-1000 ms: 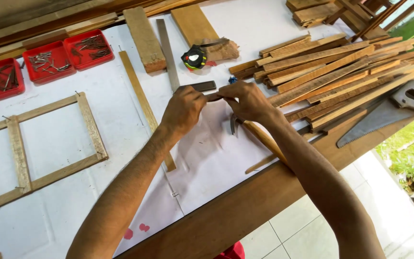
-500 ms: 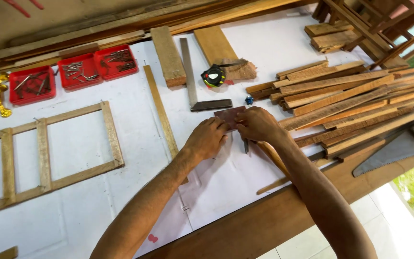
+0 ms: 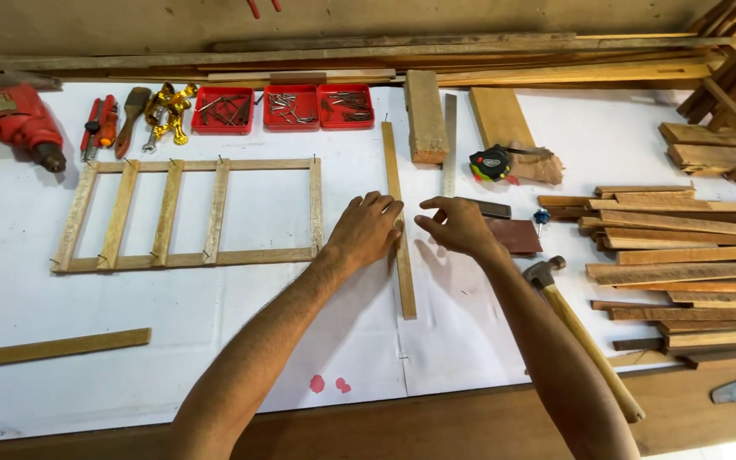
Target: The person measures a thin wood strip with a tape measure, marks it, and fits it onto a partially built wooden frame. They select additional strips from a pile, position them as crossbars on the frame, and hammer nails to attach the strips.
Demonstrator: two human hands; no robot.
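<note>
My left hand (image 3: 366, 230) lies palm down on the white sheet, its fingertips touching a long thin wooden strip (image 3: 399, 217) that runs away from me. My right hand (image 3: 456, 225) hovers just right of the strip, fingers spread and curled, holding nothing. A ladder-like wooden frame (image 3: 189, 213) with several crossbars lies left of my left hand. A hammer (image 3: 581, 332) lies to the right of my right forearm. A dark red-brown flat piece (image 3: 513, 235) sits beside my right hand.
Three red trays of nails and screws (image 3: 287, 106) line the back edge. A red drill (image 3: 14, 119) and hand tools (image 3: 129, 115) lie back left. A steel ruler (image 3: 449, 145), wood blocks (image 3: 425, 115), a tape measure (image 3: 491, 162) and a stack of wooden slats (image 3: 683, 255) lie to the right.
My view has swung left and leveled, bringing the whole frame and tools into sight. Both hands have moved left from the dark flat piece to the thin wooden strip.
</note>
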